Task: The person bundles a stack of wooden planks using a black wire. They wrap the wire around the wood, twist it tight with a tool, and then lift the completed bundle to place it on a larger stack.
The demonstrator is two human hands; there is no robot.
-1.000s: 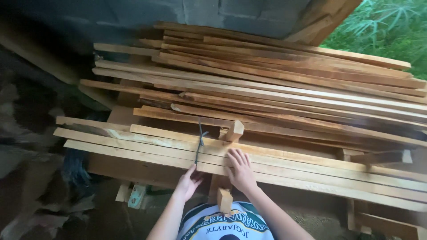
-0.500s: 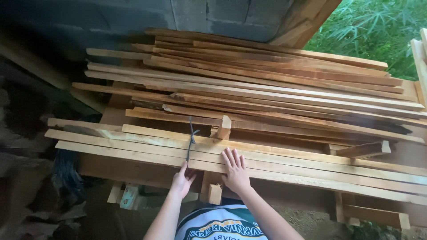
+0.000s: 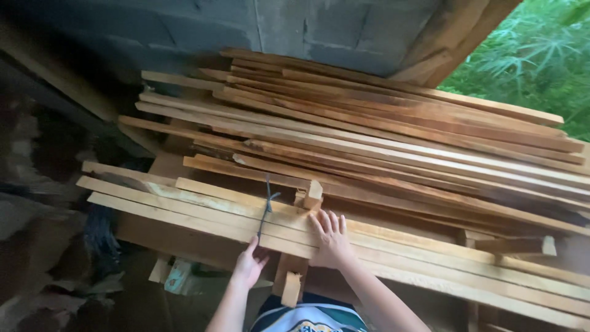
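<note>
Left hand closed on thin dark tool (kind unclear) laid over front planks | right hand pressed flat, open, beside small wood block | risk judged: stack could be tipped; splinters likely

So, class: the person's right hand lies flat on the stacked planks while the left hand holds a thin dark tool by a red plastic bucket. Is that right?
Not quite. The head view shows no red bucket: the left hand holds the thin dark tool against the front planks. The right hand does lie flat on the stacked planks, near a small wooden block.
</note>
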